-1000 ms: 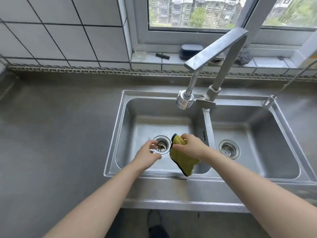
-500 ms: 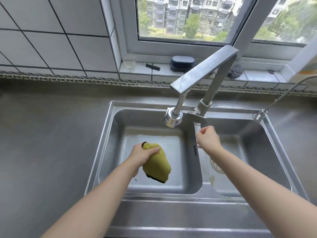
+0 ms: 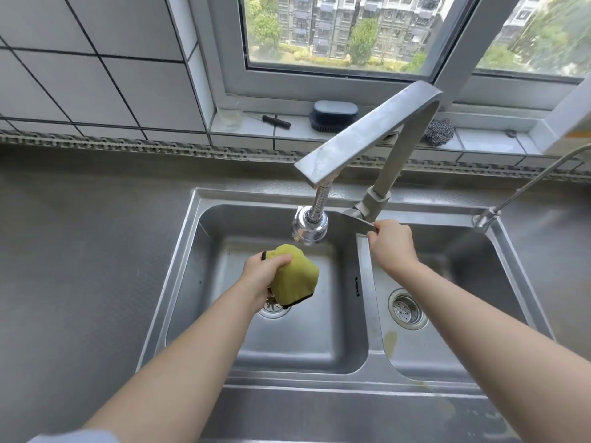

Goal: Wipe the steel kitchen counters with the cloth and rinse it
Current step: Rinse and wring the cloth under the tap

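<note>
The left hand [image 3: 260,274] grips the yellow-green cloth [image 3: 295,276], fingers curled over its top so that the bunched cloth hangs from the fist with its dark edging at the bottom. The cloth is held over the left basin [image 3: 224,244] of the steel double sink, just below and toward 7 o'clock of the chrome spray head [image 3: 309,227] of the faucet [image 3: 367,135]. It hangs above the left drain [image 3: 275,310], part of which shows beneath the wrist.

The right hand [image 3: 391,246] is at 3 o'clock of the spray head, over the divider between the basins, with thumb and fingers pinching the end of the flat faucet lever [image 3: 356,220] that juts out from the faucet base. No water shows coming from the spray head.

The right basin [image 3: 479,251] lies at 3 o'clock of the left one, with its own strainer drain [image 3: 407,310] visible beside the right forearm. A yellowish stain marks the near rim of that basin. The grey steel tabletop [image 3: 80,266] runs around the sink at 9 o'clock and along the near edge.

At 12 o'clock, on the tiled window sill [image 3: 479,142], stand a clear glass [image 3: 230,113], a dark-handled tool [image 3: 276,121], a dark blue scrub brush [image 3: 334,115] and a steel wool scourer [image 3: 439,131]. A thin second tap [image 3: 511,199] rises at the far right corner of the sink.
</note>
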Available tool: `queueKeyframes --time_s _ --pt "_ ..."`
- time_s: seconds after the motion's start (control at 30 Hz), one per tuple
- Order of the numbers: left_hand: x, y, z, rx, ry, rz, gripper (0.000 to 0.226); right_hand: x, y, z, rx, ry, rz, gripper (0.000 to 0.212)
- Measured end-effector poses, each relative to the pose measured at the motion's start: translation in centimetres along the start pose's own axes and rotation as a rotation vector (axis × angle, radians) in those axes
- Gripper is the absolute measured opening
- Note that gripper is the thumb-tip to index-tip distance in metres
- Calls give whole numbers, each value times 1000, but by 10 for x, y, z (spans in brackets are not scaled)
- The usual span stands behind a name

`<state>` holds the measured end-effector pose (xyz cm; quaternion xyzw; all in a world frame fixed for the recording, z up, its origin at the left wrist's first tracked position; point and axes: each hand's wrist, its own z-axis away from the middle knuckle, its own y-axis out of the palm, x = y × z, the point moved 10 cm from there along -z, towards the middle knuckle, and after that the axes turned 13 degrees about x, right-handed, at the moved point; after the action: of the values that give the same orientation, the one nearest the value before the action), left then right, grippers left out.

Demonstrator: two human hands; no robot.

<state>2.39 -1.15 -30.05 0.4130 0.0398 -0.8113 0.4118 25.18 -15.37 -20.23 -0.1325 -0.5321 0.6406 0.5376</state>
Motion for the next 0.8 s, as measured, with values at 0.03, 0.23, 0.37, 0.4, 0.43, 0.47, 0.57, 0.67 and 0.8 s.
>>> queueKeyframes --time_s 0.03,0.23,0.37,0.4,0.43,0.47,0.57,0.67,0.8 --pt "-1 1 -1 -1 -2 5 26 1 0 2 -8 -10 -4 20" --pt "-4 2 -11 -27 -4 20 28 10 1 0 37 -66 13 27" --pt "-5 2 -15 -41 -6 28 28 12 0 1 53 -79 23 26" --pt "-6 2 -16 -46 -8 25 27 13 1 1 66 -87 23 26" --pt "-5 2 -18 -51 -15 22 26 14 1 2 78 -91 31 26" --pt "-4 1 -19 -58 -23 15 25 17 3 2 88 -100 52 26" --pt "1 0 -21 -64 -51 10 14 28 3 6 67 -133 218 13" --pt "5 -4 -22 -78 -58 33 9 57 1 26 -137 -344 420 41" --pt "8 -5 -24 -85 -56 82 17 70 59 29 157 -444 301 38"
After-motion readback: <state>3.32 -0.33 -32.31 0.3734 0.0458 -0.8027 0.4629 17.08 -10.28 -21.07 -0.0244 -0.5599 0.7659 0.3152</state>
